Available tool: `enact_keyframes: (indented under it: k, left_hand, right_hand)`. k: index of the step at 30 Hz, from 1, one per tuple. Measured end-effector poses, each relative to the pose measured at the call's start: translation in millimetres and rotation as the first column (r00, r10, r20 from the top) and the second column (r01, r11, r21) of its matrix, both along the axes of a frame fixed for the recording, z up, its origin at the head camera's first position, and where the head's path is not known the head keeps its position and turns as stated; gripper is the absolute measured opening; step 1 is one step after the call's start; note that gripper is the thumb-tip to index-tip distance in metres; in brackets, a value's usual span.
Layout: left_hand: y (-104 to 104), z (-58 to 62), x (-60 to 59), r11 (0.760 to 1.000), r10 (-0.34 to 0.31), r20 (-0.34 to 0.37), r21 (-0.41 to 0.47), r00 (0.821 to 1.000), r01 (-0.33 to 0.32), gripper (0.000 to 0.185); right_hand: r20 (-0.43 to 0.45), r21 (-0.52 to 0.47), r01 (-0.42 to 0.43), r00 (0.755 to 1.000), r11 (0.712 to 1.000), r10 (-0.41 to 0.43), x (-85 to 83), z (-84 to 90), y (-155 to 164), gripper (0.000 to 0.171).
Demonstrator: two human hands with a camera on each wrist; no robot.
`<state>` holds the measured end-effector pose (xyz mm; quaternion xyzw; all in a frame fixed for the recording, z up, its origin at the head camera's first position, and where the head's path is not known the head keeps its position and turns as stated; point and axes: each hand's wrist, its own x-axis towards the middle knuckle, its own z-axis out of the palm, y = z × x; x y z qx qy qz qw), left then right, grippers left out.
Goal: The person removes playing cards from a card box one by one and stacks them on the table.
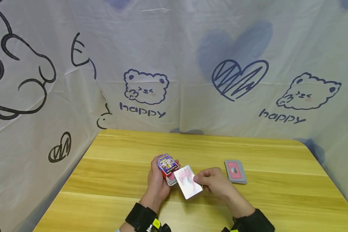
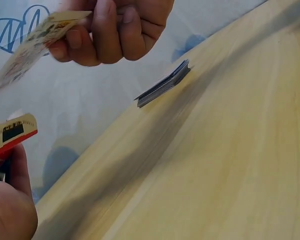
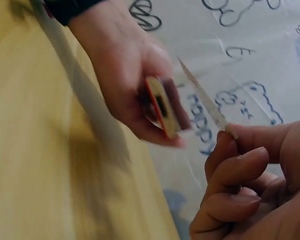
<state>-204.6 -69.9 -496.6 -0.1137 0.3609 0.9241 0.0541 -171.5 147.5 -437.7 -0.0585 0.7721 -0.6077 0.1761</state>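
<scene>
Glossy card stock is catching the light: we are pinching a single playing card [image 1: 188, 182] between thumb and curled fingers of our right hand [image 1: 216, 183], its red patterned back up and slightly washed out by glare. We are gripping the card box [image 1: 167, 165] in our left hand [image 1: 158, 182], fingers wrapped round it, with a few cards seeming to sit under it, so the card is lying just beside the box's open end. A squared pile of cards [image 1: 235, 171], thin and rectangular, is resting flat on the pale wooden table [image 1: 278, 199], to the right, within easy reach.
</scene>
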Motion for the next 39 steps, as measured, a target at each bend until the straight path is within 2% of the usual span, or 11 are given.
enact_keyframes:
  k: [4, 8, 13, 18, 21, 24, 29, 34, 37, 39]
  left_hand:
    - [0, -0.8, 0.8, 1.0, 0.022, 0.039, 0.006, 0.999, -0.022, 0.058]
    - [-2, -0.1, 3.0, 0.999, 0.024, 0.084, 0.044, 0.996, -0.028, 0.063]
    - [-2, 2.2, 5.1, 0.997, 0.028, 0.099, 0.072, 0.995, -0.035, 0.068]
    - [0, 2.1, 6.0, 0.999, 0.0, 0.1, 0.047, 0.995, -0.005, 0.069]
    - [1, 1.9, 6.1, 0.999, 0.0, 0.102, 0.05, 0.995, -0.005, 0.07]
    - [1, 1.4, 6.4, 0.999, -0.005, 0.103, 0.051, 0.995, 0.0, 0.071]
    - [2, 1.5, 5.8, 0.999, -0.018, 0.11, 0.044, 0.994, 0.013, 0.069]
    - [2, 1.7, 5.6, 0.999, -0.028, 0.108, 0.036, 0.994, 0.024, 0.068]
    - [2, 1.2, 5.9, 0.999, -0.035, 0.105, 0.033, 0.994, 0.032, 0.069]
    - [2, 1.0, 6.1, 0.999, -0.04, 0.109, 0.03, 0.993, 0.037, 0.069]
  right_hand:
    - [-0.045, 0.067, 0.098, 0.994, 0.993, -0.095, -3.4, 2.1, 18, 0.021]
    - [-0.086, 0.167, 0.218, 0.975, 0.961, -0.206, -6.3, -0.8, 35, 0.02]
    - [-0.124, 0.274, 0.266, 0.963, 0.924, -0.24, -12.4, -7.2, 64, 0.028]
    - [-0.152, 0.415, 0.315, 0.949, 0.854, -0.276, -19.5, -8.5, 101, 0.031]
    - [-0.155, 0.454, 0.324, 0.946, 0.83, -0.285, -23.6, -8.6, 122, 0.032]
    - [-0.117, 0.456, 0.321, 0.946, 0.83, -0.302, -25.9, -10.0, 137, 0.034]
    - [-0.033, 0.407, 0.306, 0.947, 0.861, -0.321, -26.8, -15.4, 148, 0.035]
    - [-0.016, 0.369, 0.306, 0.946, 0.878, -0.323, -27.4, -22.9, 149, 0.032]
    - [-0.013, 0.377, 0.309, 0.945, 0.873, -0.328, -28.4, -25.4, 147, 0.032]
    - [-0.04, 0.412, 0.313, 0.944, 0.856, -0.326, -28.3, -26.2, 145, 0.033]
